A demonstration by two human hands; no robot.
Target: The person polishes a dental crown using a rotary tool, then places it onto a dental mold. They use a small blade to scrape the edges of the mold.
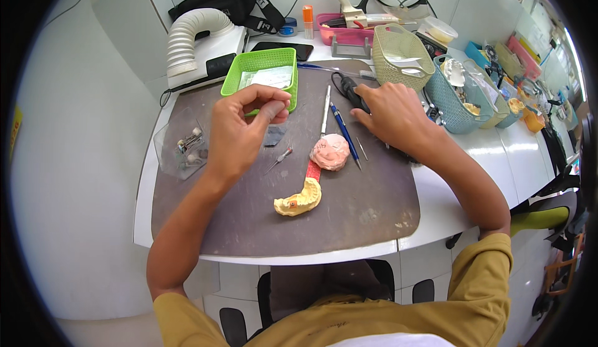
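Note:
My left hand [240, 129] is raised over the mat, thumb and fingertips pinched together; anything between them is too small to make out. At the mat's right side my right hand [398, 113] grips a black corded handpiece [352, 91], partly hidden by the fingers. Between my hands lie a cream dental model [299, 199] with a small orange-brown patch, a red strip [313, 171] and a round pink dental piece [330, 152]. Close to these are a slim silver tool [326, 110], a blue pen-like tool [344, 132], a thin metal pin [362, 149] and a small pointed bur [280, 159].
A green basket [260, 58] stands behind my left hand, with a clear tray of small parts [185, 147] to its left. A white suction unit with a ribbed hose [193, 32] is at the back left. Baskets [403, 48] line the back right. The brown mat [261, 238] covers the desk.

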